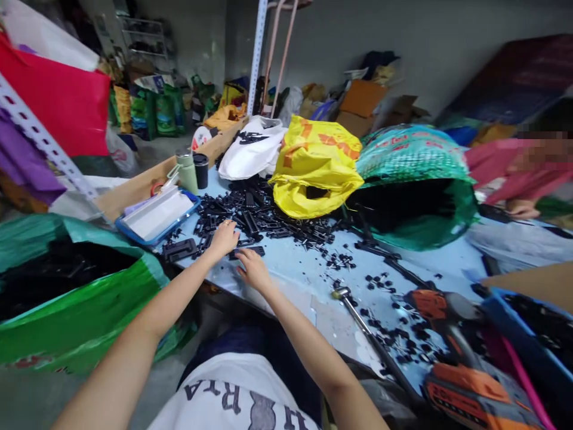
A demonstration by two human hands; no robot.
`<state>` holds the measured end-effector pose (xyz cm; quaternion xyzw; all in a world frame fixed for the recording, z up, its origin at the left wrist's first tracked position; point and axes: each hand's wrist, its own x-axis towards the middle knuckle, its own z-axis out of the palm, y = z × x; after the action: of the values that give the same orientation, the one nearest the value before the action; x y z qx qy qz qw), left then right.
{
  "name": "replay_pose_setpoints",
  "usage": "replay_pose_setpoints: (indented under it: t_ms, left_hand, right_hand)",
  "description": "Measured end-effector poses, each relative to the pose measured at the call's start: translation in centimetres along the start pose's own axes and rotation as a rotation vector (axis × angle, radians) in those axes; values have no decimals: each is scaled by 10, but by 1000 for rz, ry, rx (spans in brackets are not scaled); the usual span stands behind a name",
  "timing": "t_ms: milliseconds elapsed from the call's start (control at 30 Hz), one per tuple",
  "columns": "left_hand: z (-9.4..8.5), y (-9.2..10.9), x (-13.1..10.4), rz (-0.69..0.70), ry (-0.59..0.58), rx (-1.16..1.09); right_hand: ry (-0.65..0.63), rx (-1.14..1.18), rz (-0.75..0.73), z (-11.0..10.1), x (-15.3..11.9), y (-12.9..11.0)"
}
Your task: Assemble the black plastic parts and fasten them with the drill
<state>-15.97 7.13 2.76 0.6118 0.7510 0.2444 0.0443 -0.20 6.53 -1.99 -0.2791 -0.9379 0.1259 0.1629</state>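
My left hand (225,237) reaches over the near edge of a pile of black plastic parts (268,224), its fingers bent loosely and apart, with nothing visible in them. Just right of it, my right hand (254,270) has thumb and fingers spread. Its fingertips are at a flat black plastic piece (247,251) lying near the table's front edge; whether they touch it I cannot tell. A larger black part (179,249) lies left of my hands.
Around the blue tabletop are a blue tray (154,230), a green bottle (185,170), a yellow bag (317,167) and an open green sack (412,197). On the right lie a hammer (358,316), scattered screws and a power drill (465,358). Another person's hand (523,209) is beyond.
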Motion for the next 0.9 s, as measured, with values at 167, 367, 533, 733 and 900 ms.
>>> replay_pose_setpoints:
  t_ms: [167,367,533,733,900]
  left_hand:
    - [34,5,86,-135,-14,51]
    - [40,2,151,-251,-51,22]
    - [43,3,160,-239,-83,-35]
    - [61,19,79,51,-15,-89]
    - [107,41,-62,467,-217,-88]
  right_hand:
    - [-122,-131,107,-6,2,36]
    - [-115,23,354,-9,-23,44]
    - [49,751,645,-20,-42,57]
    - [8,587,611,-52,-94,76]
    - [-112,93,485,-60,-134,77]
